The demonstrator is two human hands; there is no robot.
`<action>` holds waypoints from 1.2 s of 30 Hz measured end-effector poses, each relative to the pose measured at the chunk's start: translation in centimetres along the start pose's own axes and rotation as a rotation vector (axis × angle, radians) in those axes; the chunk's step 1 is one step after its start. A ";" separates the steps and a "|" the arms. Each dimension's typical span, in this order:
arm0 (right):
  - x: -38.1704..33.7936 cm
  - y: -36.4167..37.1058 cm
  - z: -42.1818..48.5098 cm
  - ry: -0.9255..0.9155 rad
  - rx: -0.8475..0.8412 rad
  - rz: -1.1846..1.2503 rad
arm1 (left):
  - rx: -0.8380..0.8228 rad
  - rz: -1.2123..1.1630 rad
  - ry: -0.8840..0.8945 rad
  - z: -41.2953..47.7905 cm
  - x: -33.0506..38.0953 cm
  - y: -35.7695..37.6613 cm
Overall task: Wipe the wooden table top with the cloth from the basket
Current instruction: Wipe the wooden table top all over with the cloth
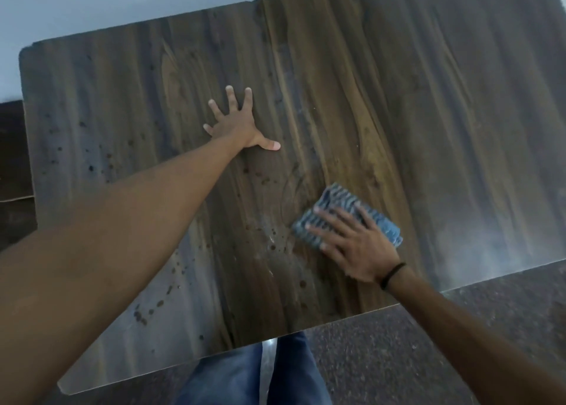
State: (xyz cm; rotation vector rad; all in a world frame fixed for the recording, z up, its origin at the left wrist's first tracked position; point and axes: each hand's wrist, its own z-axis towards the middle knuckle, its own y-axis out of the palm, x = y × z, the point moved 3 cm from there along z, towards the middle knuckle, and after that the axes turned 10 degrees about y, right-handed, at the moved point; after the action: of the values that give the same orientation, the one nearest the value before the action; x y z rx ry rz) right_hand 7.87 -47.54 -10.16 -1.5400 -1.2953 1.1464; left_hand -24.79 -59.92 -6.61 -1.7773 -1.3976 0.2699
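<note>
The dark wooden table top (413, 104) fills most of the view, with dark spots scattered over its left and near parts. A folded blue striped cloth (337, 204) lies on the wood right of centre. My right hand (355, 245) presses flat on the cloth with straight, spread fingers and covers its near half. My left hand (237, 122) rests flat on the bare wood further back and to the left, fingers spread wide. The basket is not in view.
The table's near edge (337, 320) runs diagonally across the bottom, with speckled dark floor (428, 352) and my blue-jeaned legs (254, 374) below it. A pale wall (92, 0) stands behind the far edge. Dark wood furniture (12, 150) sits at the left.
</note>
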 end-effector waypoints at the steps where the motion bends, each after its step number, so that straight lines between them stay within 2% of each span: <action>1: 1.2 -0.8 1.8 0.180 0.046 0.062 | -0.005 -0.003 0.005 0.0 0.1 0.0; 3: 2.0 -2.1 4.7 0.556 0.109 0.195 | -0.004 -0.014 0.007 0.0 0.3 0.0; 4: 1.3 -2.3 5.5 0.651 0.113 0.219 | 0.001 -0.014 0.004 -0.1 0.3 -0.1; 5: 0.3 -2.3 5.8 0.637 0.103 0.202 | 0.002 -0.010 0.001 -0.1 0.2 -0.1; 8: -0.2 -1.8 4.6 0.238 0.010 0.030 | 0.001 -0.002 0.008 -0.1 -0.1 0.1; 9: 1.2 -2.1 4.8 0.159 0.009 -0.004 | 0.004 -0.001 0.013 -0.2 0.0 0.1; 10: 2.7 -2.6 5.4 0.160 0.032 -0.010 | 0.007 -0.004 0.017 -0.2 0.1 0.2; 11: 4.2 -3.1 6.7 0.250 0.060 0.019 | 0.010 -0.007 0.019 -0.2 0.2 0.1; 13: 5.6 -4.0 9.3 0.548 0.095 0.176 | 0.009 -0.006 0.018 -0.2 0.1 0.0; 15: 3.8 -4.0 10.6 0.696 0.117 0.258 | 0.009 0.005 0.009 -0.2 0.0 0.0; 16: 2.3 -3.8 10.6 0.685 0.124 0.249 | 0.007 0.008 0.007 -0.2 0.0 0.0; 20: -1.7 -2.2 7.8 0.423 0.078 0.141 | -0.008 0.003 0.002 0.0 0.2 0.0; 22: -1.5 -1.9 7.3 0.406 0.078 0.149 | -0.009 0.000 0.002 0.1 0.2 -0.1; 24: -0.7 -2.3 8.2 0.504 0.124 0.214 | -0.005 0.005 0.002 0.2 0.3 -0.1; 27: -0.2 -2.9 10.6 0.786 0.171 0.354 | 0.001 0.006 -0.002 0.1 0.2 -0.1; 28: -0.4 -2.9 11.1 0.811 0.164 0.349 | 0.003 0.006 -0.002 0.1 0.2 -0.1; 29: -0.6 -2.9 11.0 0.763 0.154 0.302 | 0.002 0.005 0.001 0.1 0.2 -0.1; 32: 1.2 -2.8 9.2 0.413 0.131 0.130 | -0.002 0.001 0.005 0.2 0.2 -0.2; 33: 2.9 -3.1 9.0 0.365 0.136 0.109 | -0.001 0.001 0.004 0.2 0.2 -0.2; 34: 4.6 -3.5 9.4 0.399 0.146 0.134 | -0.002 -0.001 0.003 0.3 0.1 -0.3; 36: 6.7 -4.2 11.0 0.636 0.148 0.275 | -0.005 -0.006 0.003 0.3 0.2 -0.3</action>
State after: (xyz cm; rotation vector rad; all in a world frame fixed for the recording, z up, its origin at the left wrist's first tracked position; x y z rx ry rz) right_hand -3.44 -40.02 -10.03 -1.8048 -0.5772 0.7840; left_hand -25.14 -59.58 -6.52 -1.7769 -1.4022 0.2603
